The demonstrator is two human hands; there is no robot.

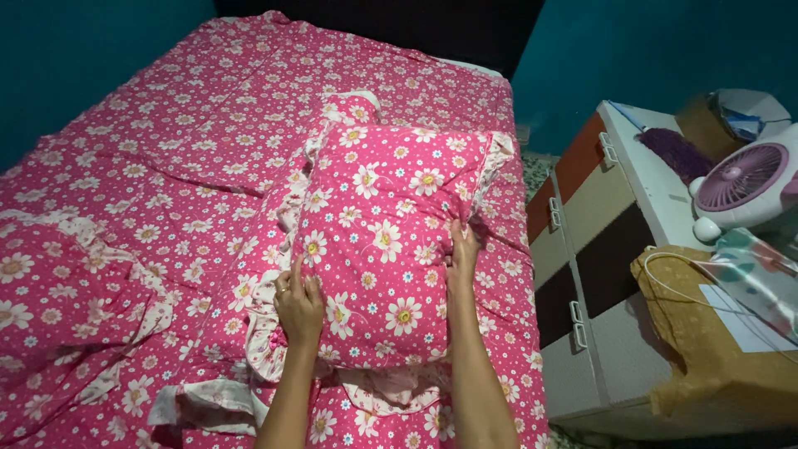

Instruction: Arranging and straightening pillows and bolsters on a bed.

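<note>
A pink pillow (386,224) with white daisy print and a white frilled edge lies on a bed, on top of a second matching pillow (274,241). My left hand (298,306) rests flat on the top pillow's near left part, fingers spread, with a ring on one finger. My right hand (462,252) grips the top pillow's right edge, with its fingers curled into the fabric. Both forearms reach up from the bottom of the view.
The bed carries a pink daisy sheet (191,125). Another matching cushion (58,291) lies at the left. Beside the bed on the right stands a drawer unit (582,249) with a small pink fan (742,179), a purple cloth (673,151) and a mustard cloth (706,349).
</note>
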